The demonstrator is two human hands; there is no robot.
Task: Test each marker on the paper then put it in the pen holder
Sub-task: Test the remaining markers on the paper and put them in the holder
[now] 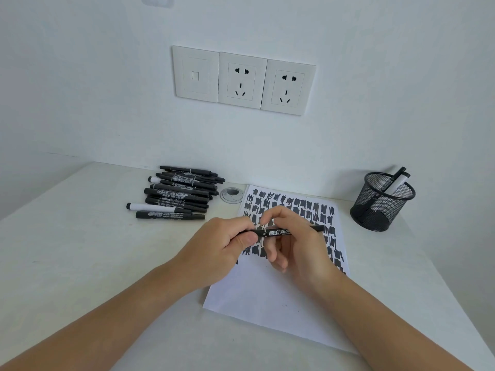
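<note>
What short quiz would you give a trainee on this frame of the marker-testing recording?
1. True or false: the black wire-mesh pen holder stands empty.
2. Where does the loose pile of black markers lie? A) left of the white scribbled paper sheet; B) on the sheet; C) inside the holder.
3. Fill in: the left hand and right hand together hold one black twin-tip marker over the ____.
Key: 1 false, markers stand in it; 2 A; 3 paper.
</note>
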